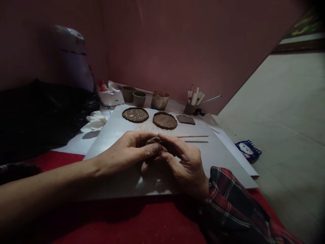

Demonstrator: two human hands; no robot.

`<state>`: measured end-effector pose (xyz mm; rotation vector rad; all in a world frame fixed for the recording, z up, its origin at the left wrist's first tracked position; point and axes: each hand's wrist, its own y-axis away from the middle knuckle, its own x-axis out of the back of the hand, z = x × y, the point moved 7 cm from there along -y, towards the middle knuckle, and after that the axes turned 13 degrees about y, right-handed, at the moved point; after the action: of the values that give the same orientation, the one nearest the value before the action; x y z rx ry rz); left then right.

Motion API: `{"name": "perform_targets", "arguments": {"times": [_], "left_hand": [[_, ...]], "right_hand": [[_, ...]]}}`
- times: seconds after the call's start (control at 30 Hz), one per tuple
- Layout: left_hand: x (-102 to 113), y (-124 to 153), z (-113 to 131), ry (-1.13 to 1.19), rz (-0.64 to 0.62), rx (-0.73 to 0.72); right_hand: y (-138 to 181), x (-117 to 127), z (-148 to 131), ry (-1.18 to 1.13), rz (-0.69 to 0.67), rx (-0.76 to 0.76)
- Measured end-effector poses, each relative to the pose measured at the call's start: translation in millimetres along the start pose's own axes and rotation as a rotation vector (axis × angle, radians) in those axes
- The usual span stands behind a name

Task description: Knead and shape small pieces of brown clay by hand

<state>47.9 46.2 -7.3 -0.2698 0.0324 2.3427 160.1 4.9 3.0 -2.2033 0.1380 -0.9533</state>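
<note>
Between my two hands, over the front part of a pale board (116, 184), is a lump of brown clay (153, 140). My left hand (130, 145) is wrapped round its left side, the thumb pressed across the front. From the right, my right hand (186, 159) closes on the same lump with thumb and fingers. Much of the clay is hidden by the fingers. Just beyond my right hand, a thin brown stick (194, 136) lies on the board. Farther back are a round clay piece with yellow specks (135, 115), a rimmed round clay piece (165, 121) and a flat clay slab (186, 119).
Along the wall stand two small cups (139, 99), a stained tub (160, 100) and a holder with brushes and tools (190, 108). Crumpled white tissue (93, 122) and black plastic (43, 118) lie left. A dark blue packet (248, 150) is right of the board, beside red cloth (122, 220).
</note>
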Motion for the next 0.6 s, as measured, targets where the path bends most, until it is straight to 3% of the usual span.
{"name": "perform_targets", "arguments": {"times": [0.33, 0.6], "left_hand": [[1.9, 0.2, -4.7, -0.005, 0.076, 0.033], [3.6, -0.6, 0.0, 0.037, 0.079, -0.061]], "right_hand": [[0.1, -1.1, -4.4, -0.012, -0.028, 0.038], [0.7, -1.4, -9.2, 0.014, -0.015, 0.082]]}}
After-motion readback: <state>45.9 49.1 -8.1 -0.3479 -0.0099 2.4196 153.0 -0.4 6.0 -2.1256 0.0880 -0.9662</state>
